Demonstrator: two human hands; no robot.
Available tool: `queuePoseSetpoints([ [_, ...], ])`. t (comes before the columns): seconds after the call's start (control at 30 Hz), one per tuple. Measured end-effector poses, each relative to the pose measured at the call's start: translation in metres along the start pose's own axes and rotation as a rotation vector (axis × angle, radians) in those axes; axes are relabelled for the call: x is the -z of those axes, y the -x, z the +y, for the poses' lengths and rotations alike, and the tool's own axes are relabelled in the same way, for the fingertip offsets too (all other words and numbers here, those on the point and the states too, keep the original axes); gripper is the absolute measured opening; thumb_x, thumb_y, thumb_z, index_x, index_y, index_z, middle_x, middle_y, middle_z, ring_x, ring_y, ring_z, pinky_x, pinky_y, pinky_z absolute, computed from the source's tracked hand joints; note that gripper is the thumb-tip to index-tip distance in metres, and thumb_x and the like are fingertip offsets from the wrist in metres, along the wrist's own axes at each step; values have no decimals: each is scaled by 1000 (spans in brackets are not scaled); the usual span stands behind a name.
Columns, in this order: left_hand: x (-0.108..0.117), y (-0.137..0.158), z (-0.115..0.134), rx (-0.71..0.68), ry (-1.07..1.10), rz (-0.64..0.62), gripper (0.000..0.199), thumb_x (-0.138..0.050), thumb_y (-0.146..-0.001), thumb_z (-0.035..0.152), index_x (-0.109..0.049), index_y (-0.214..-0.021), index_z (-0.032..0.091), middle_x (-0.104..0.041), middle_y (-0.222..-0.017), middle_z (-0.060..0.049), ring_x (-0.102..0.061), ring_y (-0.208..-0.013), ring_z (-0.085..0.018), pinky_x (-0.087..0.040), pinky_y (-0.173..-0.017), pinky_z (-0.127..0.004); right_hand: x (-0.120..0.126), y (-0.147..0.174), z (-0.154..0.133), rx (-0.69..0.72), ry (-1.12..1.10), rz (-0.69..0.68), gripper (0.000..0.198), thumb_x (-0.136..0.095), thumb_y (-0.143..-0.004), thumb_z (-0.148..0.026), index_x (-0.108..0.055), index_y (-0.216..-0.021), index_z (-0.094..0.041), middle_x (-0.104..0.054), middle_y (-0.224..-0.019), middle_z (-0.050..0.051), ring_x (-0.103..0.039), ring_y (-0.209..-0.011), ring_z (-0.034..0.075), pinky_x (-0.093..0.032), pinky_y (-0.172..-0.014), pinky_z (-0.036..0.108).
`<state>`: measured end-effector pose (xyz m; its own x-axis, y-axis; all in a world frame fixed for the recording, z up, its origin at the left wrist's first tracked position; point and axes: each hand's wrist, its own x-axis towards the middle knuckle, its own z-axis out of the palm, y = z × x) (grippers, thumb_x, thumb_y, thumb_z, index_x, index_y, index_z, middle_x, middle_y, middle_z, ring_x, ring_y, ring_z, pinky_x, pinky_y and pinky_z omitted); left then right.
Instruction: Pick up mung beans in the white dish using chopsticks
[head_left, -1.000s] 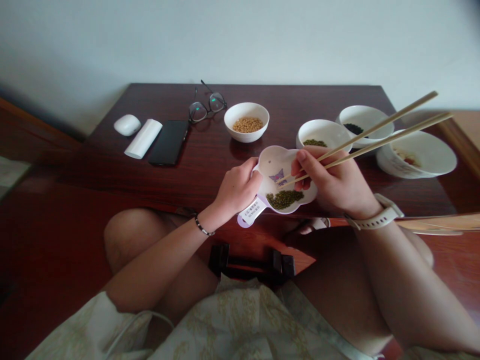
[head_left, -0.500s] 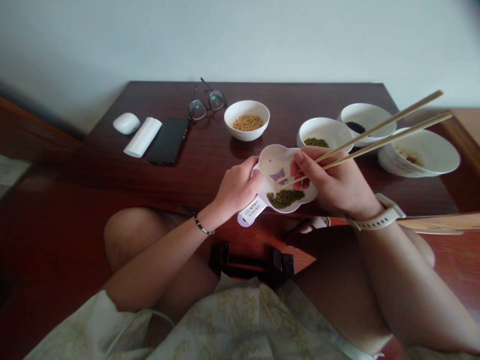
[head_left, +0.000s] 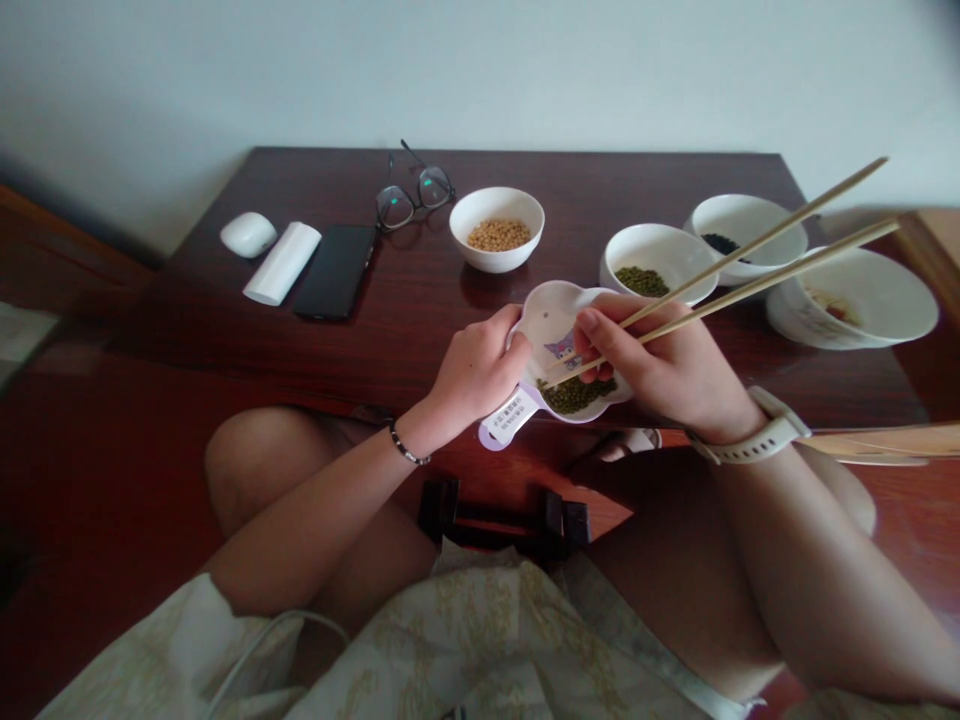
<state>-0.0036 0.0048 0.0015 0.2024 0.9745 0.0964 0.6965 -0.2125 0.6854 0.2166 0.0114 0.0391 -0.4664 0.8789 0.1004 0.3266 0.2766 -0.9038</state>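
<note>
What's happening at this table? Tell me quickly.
A seated person holds a small flower-shaped dish tilted at the near edge of the dark wooden table, the left hand gripping its handle side. The right hand holds a pair of chopsticks with the tips down in the green beans in the dish. Further back stand bowls of yellow beans, green beans and dark beans.

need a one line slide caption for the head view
Left hand steadies a cartoon-print dish of green beans while right hand works chopsticks into it.
</note>
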Motion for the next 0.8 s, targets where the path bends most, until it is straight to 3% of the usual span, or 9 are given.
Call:
queuePoseSetpoints([
  [0.8,1,0,0,-12,-19,0,26,-42,-101,27,-67,-98,19,-72,-79,-3,-58,-63,-14,-31,-61,-31,-1,-1,3,35,5,3,48,-61,-105,-61,-65,-85,-18,-64,-76,3,-66,-61,13,-49,-52,26],
])
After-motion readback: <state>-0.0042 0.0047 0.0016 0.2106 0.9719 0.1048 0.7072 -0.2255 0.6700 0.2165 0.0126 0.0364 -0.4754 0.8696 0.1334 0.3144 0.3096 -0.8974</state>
